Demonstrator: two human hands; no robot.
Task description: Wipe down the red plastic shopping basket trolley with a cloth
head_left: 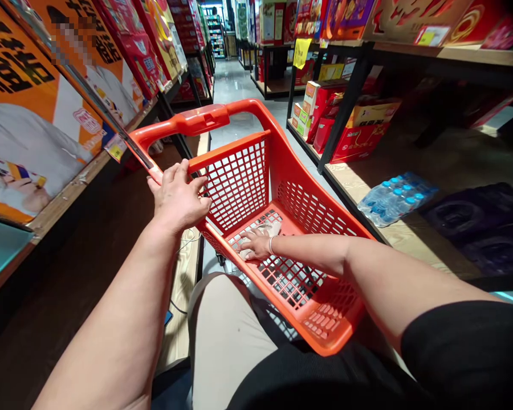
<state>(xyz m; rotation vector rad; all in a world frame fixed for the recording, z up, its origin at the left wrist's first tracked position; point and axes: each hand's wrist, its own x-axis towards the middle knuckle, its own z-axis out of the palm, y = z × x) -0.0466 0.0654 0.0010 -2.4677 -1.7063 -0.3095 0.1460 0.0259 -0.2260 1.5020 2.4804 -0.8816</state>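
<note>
An orange plastic shopping cart (325,216) with a grid-patterned basket stands at an angle before my legs. My left hand (180,196) grips its near-left upper rim, fingers bent over the edge beside the raised handle (196,119). Deep inside the basket, my right hand (256,246) presses a crumpled pale cloth (272,228) against the slotted floor. The fingers of this hand are spread over the cloth, and part of it sticks out beyond the knuckles. A thin band (271,246) circles the right wrist.
Shelving with an orange poster (72,85) runs close along the left. On the right, a low wooden shelf bears shrink-wrapped water bottles (395,196) and red gift boxes (363,131). A tiled aisle (235,77) leads away between the shelves.
</note>
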